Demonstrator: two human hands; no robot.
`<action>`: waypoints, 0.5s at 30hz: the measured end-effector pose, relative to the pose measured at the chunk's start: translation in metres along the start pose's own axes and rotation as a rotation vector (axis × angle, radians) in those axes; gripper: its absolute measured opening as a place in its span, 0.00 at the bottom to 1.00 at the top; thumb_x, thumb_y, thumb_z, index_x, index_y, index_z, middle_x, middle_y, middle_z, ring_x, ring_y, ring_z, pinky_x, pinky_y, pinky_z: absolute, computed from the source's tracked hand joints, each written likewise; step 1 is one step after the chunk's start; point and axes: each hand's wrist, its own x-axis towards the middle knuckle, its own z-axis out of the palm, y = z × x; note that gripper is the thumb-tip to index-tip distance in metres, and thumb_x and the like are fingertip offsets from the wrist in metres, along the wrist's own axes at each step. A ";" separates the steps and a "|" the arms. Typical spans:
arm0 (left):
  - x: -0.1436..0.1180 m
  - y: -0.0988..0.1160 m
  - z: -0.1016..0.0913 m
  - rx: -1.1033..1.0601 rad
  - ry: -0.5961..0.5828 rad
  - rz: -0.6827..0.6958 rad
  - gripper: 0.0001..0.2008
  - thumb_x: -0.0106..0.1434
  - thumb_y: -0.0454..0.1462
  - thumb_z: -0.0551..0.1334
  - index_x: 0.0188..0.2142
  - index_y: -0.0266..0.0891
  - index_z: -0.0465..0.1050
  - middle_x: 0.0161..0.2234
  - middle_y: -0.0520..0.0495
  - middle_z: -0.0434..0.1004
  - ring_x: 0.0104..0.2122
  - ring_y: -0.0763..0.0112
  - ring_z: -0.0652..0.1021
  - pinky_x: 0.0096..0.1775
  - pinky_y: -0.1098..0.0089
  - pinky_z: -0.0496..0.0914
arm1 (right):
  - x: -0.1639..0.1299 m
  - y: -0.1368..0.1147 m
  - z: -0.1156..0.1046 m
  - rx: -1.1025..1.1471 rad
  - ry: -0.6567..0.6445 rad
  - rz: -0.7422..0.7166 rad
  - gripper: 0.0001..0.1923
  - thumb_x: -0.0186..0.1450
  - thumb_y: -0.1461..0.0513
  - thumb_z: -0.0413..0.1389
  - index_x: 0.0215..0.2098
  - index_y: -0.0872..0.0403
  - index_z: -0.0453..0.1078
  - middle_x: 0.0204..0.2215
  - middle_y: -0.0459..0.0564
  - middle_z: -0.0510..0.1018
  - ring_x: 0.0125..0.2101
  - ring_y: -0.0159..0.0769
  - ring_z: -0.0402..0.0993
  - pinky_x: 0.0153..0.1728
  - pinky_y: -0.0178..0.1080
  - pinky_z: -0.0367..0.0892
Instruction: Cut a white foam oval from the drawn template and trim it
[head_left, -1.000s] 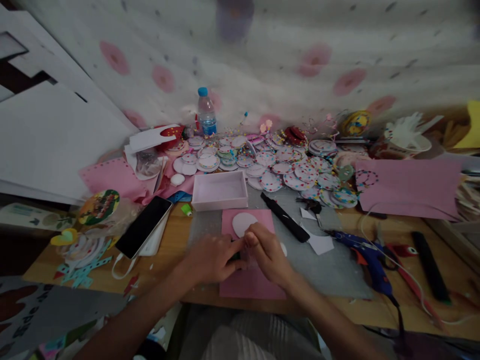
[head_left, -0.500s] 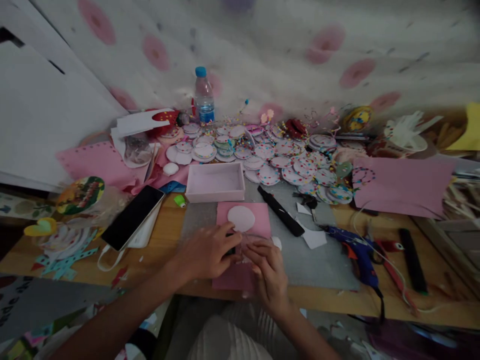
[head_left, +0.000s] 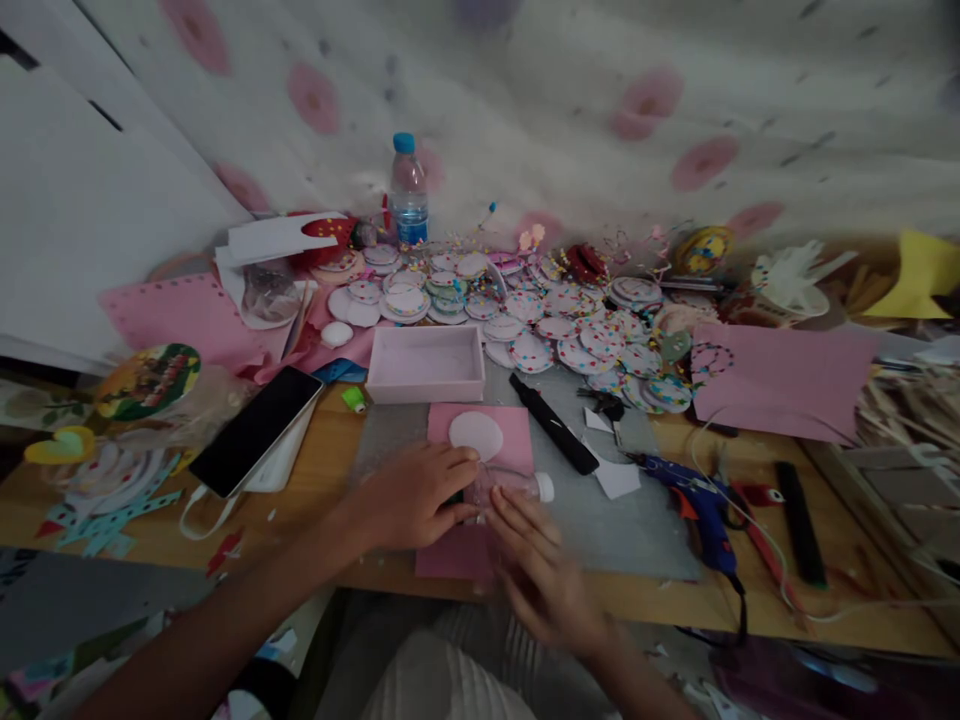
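Left hand palm down near the counter's front edge, fingers curled and pressed together, forearm stretching back to the lower left, right hand blurred, fingers spread loosely, at the front edge, forearm lower right.

You have two hands over the surface: left hand, right hand. One white foam circle, one pink tray, one phone, one water bottle, one blue glue gun, and dotted discs too many to count.
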 end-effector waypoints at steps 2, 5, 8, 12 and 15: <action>0.001 0.000 -0.002 0.009 -0.008 -0.006 0.17 0.66 0.43 0.57 0.50 0.34 0.68 0.51 0.38 0.73 0.48 0.55 0.73 0.47 0.56 0.69 | 0.006 0.005 -0.012 0.090 -0.031 0.009 0.31 0.65 0.68 0.47 0.67 0.57 0.50 0.62 0.56 0.62 0.63 0.45 0.53 0.58 0.54 0.59; 0.001 -0.001 -0.003 0.021 -0.006 -0.017 0.18 0.66 0.44 0.57 0.50 0.34 0.67 0.52 0.38 0.72 0.49 0.54 0.73 0.48 0.56 0.68 | 0.017 0.016 -0.021 0.137 0.032 0.010 0.24 0.68 0.65 0.50 0.62 0.50 0.58 0.56 0.51 0.72 0.59 0.42 0.61 0.56 0.51 0.62; 0.001 -0.001 -0.004 0.029 -0.016 -0.022 0.17 0.67 0.44 0.56 0.49 0.34 0.68 0.52 0.38 0.72 0.49 0.54 0.73 0.48 0.56 0.68 | 0.030 0.027 -0.019 0.171 0.122 0.006 0.18 0.66 0.60 0.57 0.54 0.48 0.66 0.46 0.49 0.79 0.52 0.42 0.68 0.50 0.48 0.66; 0.003 -0.002 -0.005 0.005 -0.023 -0.023 0.14 0.66 0.43 0.57 0.46 0.35 0.69 0.51 0.39 0.72 0.48 0.55 0.73 0.48 0.57 0.68 | 0.039 0.031 -0.015 0.101 0.113 -0.021 0.13 0.65 0.57 0.58 0.47 0.47 0.70 0.42 0.50 0.78 0.47 0.43 0.70 0.45 0.48 0.66; 0.004 -0.003 -0.003 -0.034 -0.012 -0.013 0.14 0.66 0.42 0.58 0.47 0.36 0.68 0.51 0.38 0.72 0.49 0.55 0.73 0.48 0.58 0.68 | 0.040 0.030 -0.018 0.053 0.030 0.035 0.18 0.66 0.56 0.57 0.53 0.48 0.67 0.47 0.53 0.75 0.48 0.42 0.69 0.45 0.46 0.66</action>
